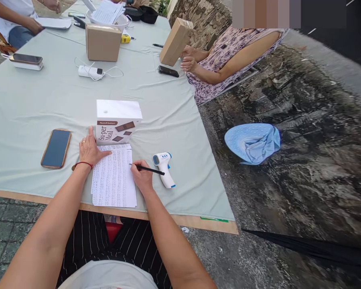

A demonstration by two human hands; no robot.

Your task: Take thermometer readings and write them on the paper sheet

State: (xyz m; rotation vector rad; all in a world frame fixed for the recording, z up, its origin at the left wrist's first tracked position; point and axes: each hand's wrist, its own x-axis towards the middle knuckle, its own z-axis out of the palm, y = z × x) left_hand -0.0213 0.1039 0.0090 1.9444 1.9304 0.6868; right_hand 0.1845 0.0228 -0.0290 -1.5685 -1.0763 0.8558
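My right hand [142, 175] grips a black pen [152, 170] and rests at the right edge of a paper sheet [112, 180] covered in rows of small handwriting. Flat on the upper left of the paper lies my left hand [89, 149], thumb and fingers spread, its fingertips beside a white and brown box [117, 120] printed "Super Meal". The box stands just beyond the sheets. To the right of my writing hand is a white and blue infrared thermometer [165, 169]. A phone in a brown case [56, 148] lies left of my left hand.
Farther off on the cloth-covered table [48, 100] are a cardboard box [102, 43], a white corded device [90, 72] and a phone on a white block [26, 61]. A person [228, 56] at right has hands by an upright box [176, 42]. A blue hat [252, 143] lies beyond the table edge.
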